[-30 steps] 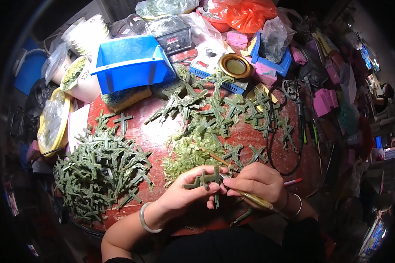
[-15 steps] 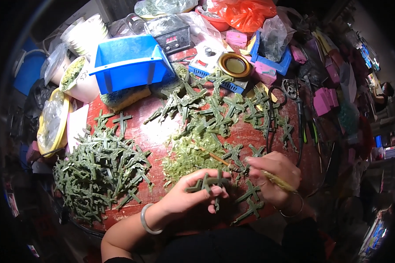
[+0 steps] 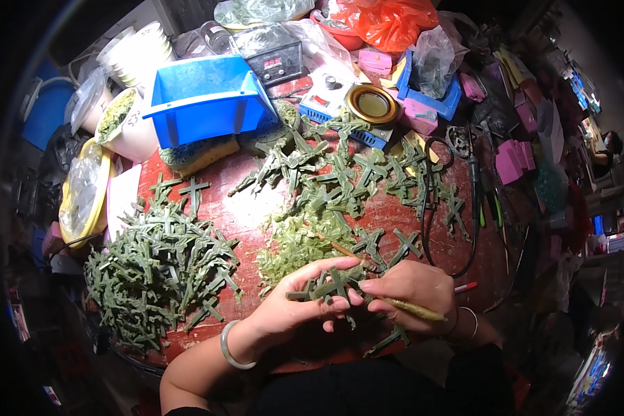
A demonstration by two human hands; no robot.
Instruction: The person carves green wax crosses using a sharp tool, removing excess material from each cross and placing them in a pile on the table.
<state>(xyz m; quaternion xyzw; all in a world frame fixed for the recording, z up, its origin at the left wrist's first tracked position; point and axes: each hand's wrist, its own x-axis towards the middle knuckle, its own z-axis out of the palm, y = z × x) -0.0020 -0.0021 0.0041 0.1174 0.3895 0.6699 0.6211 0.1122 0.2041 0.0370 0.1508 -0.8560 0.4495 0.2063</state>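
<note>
Green plastic sprue [image 3: 329, 286], pinched in the left hand [image 3: 305, 305], now meets the right hand [image 3: 412, 298], back from the right, gripping a yellowish stick tool [image 3: 412, 310] to resume trimming.

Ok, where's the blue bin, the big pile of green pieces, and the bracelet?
Blue bin [image 3: 204, 97], head view, on its inner floor.
Big pile of green pieces [image 3: 159, 274], head view, middle of the heap.
Bracelet [image 3: 229, 347], head view, band on the left wrist.

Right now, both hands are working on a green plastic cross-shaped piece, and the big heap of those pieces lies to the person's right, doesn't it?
Not quite: the head view shows the big heap of green pieces on the person's left. Both the left hand and the right hand do hold a green cross-shaped piece.
</note>
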